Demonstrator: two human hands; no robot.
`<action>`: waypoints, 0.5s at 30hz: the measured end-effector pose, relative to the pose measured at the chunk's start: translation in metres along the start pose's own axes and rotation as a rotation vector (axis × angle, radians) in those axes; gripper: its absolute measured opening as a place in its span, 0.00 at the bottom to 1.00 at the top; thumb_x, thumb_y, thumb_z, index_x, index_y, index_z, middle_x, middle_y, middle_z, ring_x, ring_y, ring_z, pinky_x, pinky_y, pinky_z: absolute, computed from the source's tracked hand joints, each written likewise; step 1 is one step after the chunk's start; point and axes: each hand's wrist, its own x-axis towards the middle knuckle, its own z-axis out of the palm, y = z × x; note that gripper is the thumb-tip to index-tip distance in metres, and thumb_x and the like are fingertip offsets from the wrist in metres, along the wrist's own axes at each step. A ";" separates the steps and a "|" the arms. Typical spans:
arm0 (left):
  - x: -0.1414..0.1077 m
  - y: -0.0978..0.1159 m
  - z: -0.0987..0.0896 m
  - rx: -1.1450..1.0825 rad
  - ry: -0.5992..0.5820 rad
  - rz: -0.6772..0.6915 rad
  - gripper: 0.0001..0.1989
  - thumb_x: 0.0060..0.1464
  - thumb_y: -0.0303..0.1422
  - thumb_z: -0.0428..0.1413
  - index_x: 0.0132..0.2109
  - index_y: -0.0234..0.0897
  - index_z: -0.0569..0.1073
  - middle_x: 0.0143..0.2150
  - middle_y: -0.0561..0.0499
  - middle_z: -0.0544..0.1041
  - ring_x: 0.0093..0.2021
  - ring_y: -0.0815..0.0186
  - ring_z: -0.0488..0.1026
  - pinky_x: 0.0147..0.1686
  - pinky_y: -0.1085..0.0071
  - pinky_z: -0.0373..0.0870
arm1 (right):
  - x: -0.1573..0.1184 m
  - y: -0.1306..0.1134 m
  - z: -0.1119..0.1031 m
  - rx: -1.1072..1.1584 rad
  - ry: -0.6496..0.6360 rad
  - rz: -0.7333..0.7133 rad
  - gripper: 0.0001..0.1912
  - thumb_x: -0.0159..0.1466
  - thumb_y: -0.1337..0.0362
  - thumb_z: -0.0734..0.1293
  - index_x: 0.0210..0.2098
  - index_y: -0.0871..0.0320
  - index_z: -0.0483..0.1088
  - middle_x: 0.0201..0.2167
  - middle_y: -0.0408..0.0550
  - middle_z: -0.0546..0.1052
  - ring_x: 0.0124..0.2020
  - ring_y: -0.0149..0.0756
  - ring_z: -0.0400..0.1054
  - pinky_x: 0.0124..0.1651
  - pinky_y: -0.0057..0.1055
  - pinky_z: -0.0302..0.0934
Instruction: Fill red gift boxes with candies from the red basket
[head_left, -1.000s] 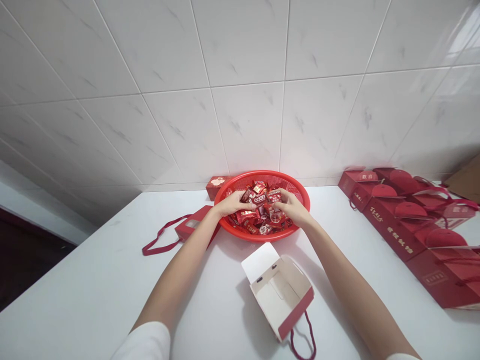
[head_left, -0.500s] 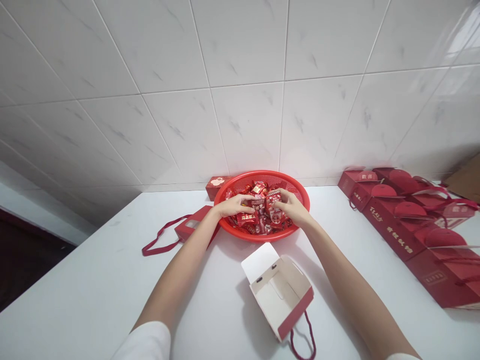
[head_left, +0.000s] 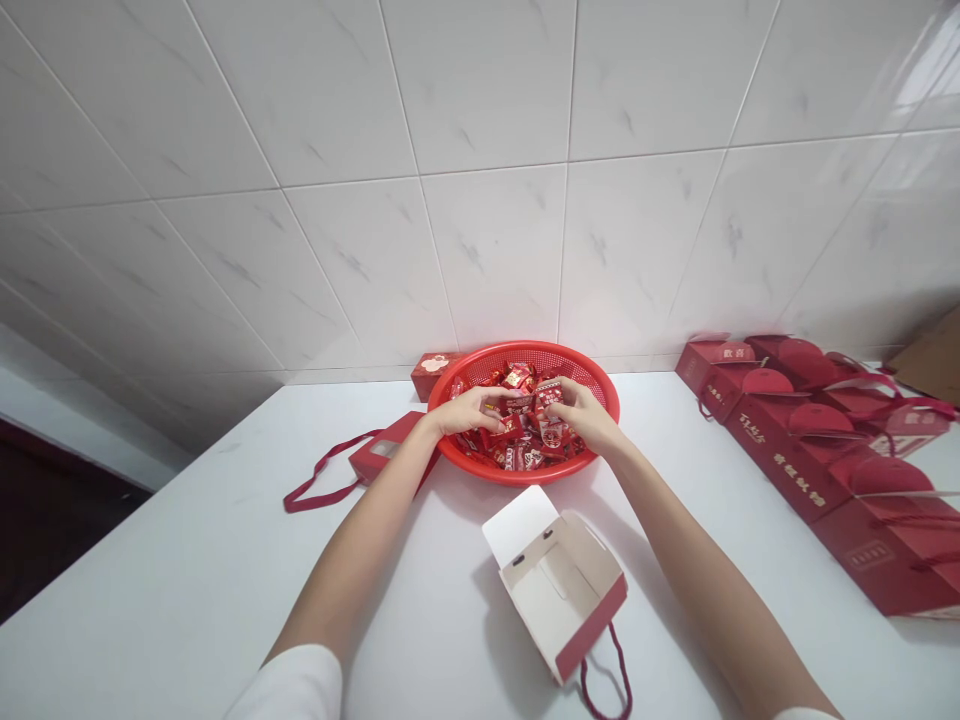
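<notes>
A round red plastic basket (head_left: 525,476) stands near the wall and holds many red-wrapped candies (head_left: 525,457). Over its left part, my left hand (head_left: 474,412) has its fingers closed on a red candy packet (head_left: 510,428). My right hand (head_left: 581,412), over the right part, pinches another red packet (head_left: 549,394) between thumb and fingers. Just in front of the basket is an open box (head_left: 559,590), white inside with a red side. Nothing shows inside it, its flap is folded back toward the basket, and a dark red cord hangs from it.
A red box (head_left: 379,450) with a ribbon handle lies left of the basket, and a small red box (head_left: 431,372) stands behind it. Rows of red boxes (head_left: 802,460) fill the right side of the white table (head_left: 187,570). Behind is a tiled wall.
The packet at my left hand has shifted and turned a little, and candies below it in the basket lie differently. My right hand and the open box have hardly moved.
</notes>
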 end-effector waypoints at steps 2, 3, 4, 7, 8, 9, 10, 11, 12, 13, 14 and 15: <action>-0.001 0.002 0.001 -0.005 0.017 0.017 0.32 0.39 0.24 0.66 0.56 0.39 0.76 0.62 0.42 0.70 0.38 0.70 0.74 0.43 0.70 0.73 | 0.000 -0.001 0.000 -0.003 0.009 0.001 0.16 0.47 0.67 0.67 0.37 0.55 0.70 0.33 0.41 0.77 0.31 0.35 0.73 0.38 0.33 0.69; -0.001 0.003 0.002 -0.006 0.020 0.021 0.32 0.39 0.24 0.66 0.56 0.39 0.76 0.61 0.43 0.70 0.37 0.70 0.74 0.43 0.70 0.73 | 0.000 -0.002 0.001 -0.004 0.014 0.000 0.16 0.47 0.67 0.67 0.37 0.55 0.70 0.33 0.41 0.77 0.31 0.35 0.73 0.38 0.33 0.69; -0.001 0.004 0.003 -0.006 0.020 0.020 0.32 0.39 0.25 0.66 0.55 0.39 0.76 0.60 0.43 0.71 0.37 0.70 0.74 0.43 0.69 0.73 | -0.001 -0.002 0.001 -0.006 0.016 0.000 0.16 0.47 0.67 0.67 0.37 0.55 0.70 0.33 0.41 0.76 0.31 0.35 0.73 0.38 0.33 0.69; 0.000 0.003 0.003 0.004 0.039 0.002 0.32 0.39 0.26 0.66 0.55 0.38 0.75 0.56 0.43 0.74 0.35 0.70 0.74 0.42 0.68 0.72 | -0.001 -0.002 0.001 -0.008 0.013 0.000 0.15 0.47 0.66 0.67 0.36 0.55 0.70 0.33 0.40 0.77 0.31 0.35 0.73 0.39 0.34 0.69; 0.001 0.002 0.003 0.015 0.064 -0.001 0.31 0.38 0.27 0.67 0.54 0.37 0.76 0.54 0.43 0.75 0.36 0.68 0.75 0.41 0.68 0.72 | -0.001 -0.002 0.001 -0.009 0.011 -0.002 0.15 0.48 0.66 0.67 0.37 0.54 0.70 0.33 0.40 0.77 0.32 0.35 0.73 0.40 0.35 0.69; 0.002 0.001 0.002 0.029 0.104 0.002 0.30 0.37 0.27 0.67 0.52 0.35 0.76 0.53 0.43 0.75 0.37 0.67 0.75 0.41 0.67 0.72 | -0.001 -0.001 0.001 -0.013 0.013 -0.006 0.15 0.48 0.66 0.67 0.37 0.54 0.70 0.34 0.41 0.77 0.33 0.36 0.73 0.40 0.35 0.69; 0.004 0.000 0.002 0.044 0.156 0.013 0.28 0.36 0.27 0.68 0.50 0.34 0.77 0.51 0.43 0.76 0.38 0.65 0.76 0.41 0.67 0.73 | -0.001 -0.001 0.000 -0.019 0.017 -0.012 0.15 0.48 0.66 0.67 0.37 0.54 0.70 0.34 0.41 0.77 0.34 0.36 0.73 0.41 0.35 0.69; 0.005 -0.001 0.001 0.057 0.214 0.032 0.27 0.35 0.28 0.68 0.47 0.33 0.77 0.50 0.43 0.77 0.40 0.64 0.76 0.42 0.66 0.73 | 0.000 0.000 0.000 -0.025 0.021 -0.018 0.15 0.48 0.65 0.67 0.37 0.55 0.71 0.34 0.41 0.77 0.35 0.37 0.72 0.42 0.35 0.68; 0.006 -0.002 0.000 0.070 0.268 0.055 0.25 0.34 0.29 0.69 0.45 0.33 0.77 0.49 0.43 0.77 0.41 0.62 0.76 0.43 0.66 0.73 | 0.000 0.001 0.000 -0.030 0.022 -0.021 0.15 0.48 0.65 0.68 0.37 0.55 0.71 0.34 0.42 0.78 0.36 0.37 0.72 0.42 0.34 0.68; 0.007 -0.003 0.000 0.084 0.306 0.076 0.24 0.34 0.30 0.69 0.43 0.33 0.77 0.48 0.43 0.78 0.42 0.62 0.76 0.43 0.65 0.73 | 0.000 0.002 0.000 -0.030 0.020 -0.020 0.15 0.48 0.65 0.68 0.37 0.55 0.71 0.34 0.42 0.78 0.36 0.37 0.72 0.42 0.35 0.68; 0.007 -0.002 0.000 0.096 0.317 0.087 0.23 0.35 0.31 0.70 0.43 0.33 0.77 0.46 0.44 0.78 0.42 0.62 0.76 0.44 0.65 0.73 | 0.001 0.002 0.000 -0.027 0.018 -0.019 0.15 0.49 0.64 0.68 0.37 0.55 0.70 0.34 0.43 0.78 0.36 0.37 0.72 0.42 0.35 0.68; 0.007 -0.002 0.001 0.105 0.295 0.084 0.23 0.36 0.34 0.70 0.42 0.33 0.77 0.45 0.44 0.78 0.40 0.62 0.76 0.43 0.65 0.74 | 0.001 0.002 0.000 -0.024 0.015 -0.019 0.14 0.49 0.64 0.68 0.37 0.56 0.70 0.34 0.43 0.78 0.35 0.37 0.72 0.41 0.35 0.68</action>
